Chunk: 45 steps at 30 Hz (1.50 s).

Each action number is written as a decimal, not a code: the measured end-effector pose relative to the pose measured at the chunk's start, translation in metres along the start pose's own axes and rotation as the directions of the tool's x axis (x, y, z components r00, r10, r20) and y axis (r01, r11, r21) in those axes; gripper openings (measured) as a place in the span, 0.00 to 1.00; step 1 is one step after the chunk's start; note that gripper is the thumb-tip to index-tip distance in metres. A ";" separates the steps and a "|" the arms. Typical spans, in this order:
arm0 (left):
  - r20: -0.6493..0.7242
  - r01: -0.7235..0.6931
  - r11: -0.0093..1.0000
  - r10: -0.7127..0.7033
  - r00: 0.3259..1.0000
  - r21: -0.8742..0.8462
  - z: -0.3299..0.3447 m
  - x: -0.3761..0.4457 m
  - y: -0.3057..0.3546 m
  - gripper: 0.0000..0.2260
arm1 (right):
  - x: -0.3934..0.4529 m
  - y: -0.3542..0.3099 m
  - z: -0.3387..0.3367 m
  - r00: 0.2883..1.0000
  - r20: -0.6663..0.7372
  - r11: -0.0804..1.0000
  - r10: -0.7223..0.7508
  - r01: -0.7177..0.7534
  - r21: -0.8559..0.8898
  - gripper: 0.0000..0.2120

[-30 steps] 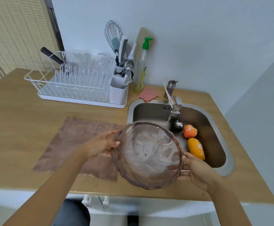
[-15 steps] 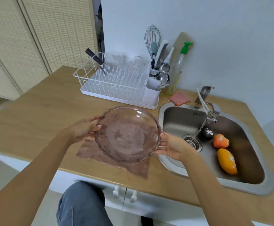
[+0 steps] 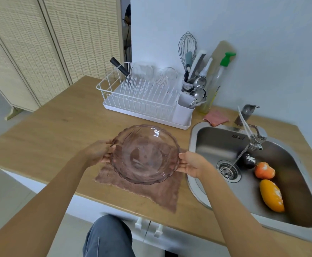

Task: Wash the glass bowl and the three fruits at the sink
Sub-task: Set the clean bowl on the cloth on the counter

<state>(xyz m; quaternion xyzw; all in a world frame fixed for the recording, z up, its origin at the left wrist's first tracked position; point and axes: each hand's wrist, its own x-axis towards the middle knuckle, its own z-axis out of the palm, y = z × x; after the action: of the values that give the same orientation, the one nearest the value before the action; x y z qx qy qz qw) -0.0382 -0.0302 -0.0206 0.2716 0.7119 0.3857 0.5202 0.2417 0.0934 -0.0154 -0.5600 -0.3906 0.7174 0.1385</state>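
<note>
The glass bowl (image 3: 144,154) is held upright by both hands, its scalloped rim gripped on opposite sides: the left hand (image 3: 97,152) is closed on the left rim, the right hand (image 3: 191,164) on the right rim. The bowl is seen over the brown cloth (image 3: 152,191), which is spread at the near edge of the table (image 3: 55,134); whether the bowl is touching the cloth cannot be told. In the sink (image 3: 216,143), set into the right end of the table, three fruits are lying: a dark fruit (image 3: 248,160) under the tap (image 3: 256,140), where a thin stream of water is seen running, an orange-red fruit (image 3: 264,170) just beside it, and a yellow fruit (image 3: 272,195) nearer the front wall. A white dish rack (image 3: 142,97) is set along the far edge
</note>
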 end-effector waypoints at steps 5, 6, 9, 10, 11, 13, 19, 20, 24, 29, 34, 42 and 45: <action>0.025 0.017 0.999 -0.016 1.000 -0.039 0.000 -0.002 0.002 0.12 | 0.002 0.002 0.002 1.000 0.009 0.999 -0.018 0.017 0.027 0.11; 0.020 0.015 0.999 -0.014 1.000 -0.046 0.000 -0.003 0.002 0.12 | 0.002 0.003 0.002 1.000 0.008 1.000 -0.017 0.017 0.025 0.11; -0.018 0.020 0.999 -0.021 1.000 -0.036 0.006 -0.007 0.004 0.11 | -0.001 0.005 0.002 1.000 0.007 0.999 -0.024 0.023 0.025 0.10; -0.041 0.031 1.000 -0.031 0.999 -0.001 0.008 -0.007 0.006 0.10 | -0.003 0.005 0.001 1.000 0.006 0.999 -0.027 0.026 0.023 0.10; -0.060 0.041 0.998 -0.038 0.997 0.045 0.009 -0.008 0.009 0.09 | -0.004 0.005 0.001 1.000 0.005 0.999 -0.029 0.029 0.020 0.10; -0.100 0.027 0.978 -0.007 0.995 0.206 0.010 -0.008 0.016 0.06 | -0.007 0.005 -0.002 0.999 -0.002 0.999 -0.032 0.032 0.009 0.08; -0.219 -0.061 0.751 0.268 0.938 0.657 0.041 -0.018 0.063 0.25 | -0.019 0.008 -0.043 0.998 -0.041 0.997 -0.051 0.053 0.048 0.12; -0.207 -0.092 0.730 0.310 0.928 0.677 0.053 -0.017 0.073 0.25 | -0.021 0.010 -0.053 0.997 -0.053 0.996 -0.059 0.063 0.059 0.13; -0.070 -0.212 0.653 0.377 0.923 0.727 0.121 -0.009 0.094 0.23 | -0.029 0.022 -0.097 0.982 -0.170 0.992 -0.079 0.094 0.083 0.14; 0.145 -0.421 0.560 0.470 0.871 0.714 0.216 0.006 0.070 0.15 | -0.041 0.041 -0.138 0.914 -0.385 0.991 -0.129 0.106 -0.080 0.17; 0.355 -0.419 0.478 0.222 0.908 0.772 0.334 0.036 0.031 0.23 | -0.030 0.070 -0.233 0.795 -0.583 0.971 -0.169 0.032 -0.239 0.08; 0.355 -0.341 0.292 0.003 0.935 0.894 0.400 0.090 -0.019 0.32 | -0.017 0.082 -0.302 0.620 -0.743 0.890 -0.251 -0.154 -0.430 0.23; 0.337 -0.324 0.185 -0.048 0.940 0.928 0.405 0.109 -0.030 0.34 | -0.003 0.080 -0.322 0.621 -0.750 0.871 -0.226 -0.215 -0.441 0.35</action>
<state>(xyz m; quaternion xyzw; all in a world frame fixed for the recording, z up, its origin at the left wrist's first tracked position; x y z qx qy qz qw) 0.3128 0.1473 -0.1684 0.6555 0.6804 -0.1508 0.2910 0.5554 0.1692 -0.0920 -0.8299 -0.4608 0.2766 0.1498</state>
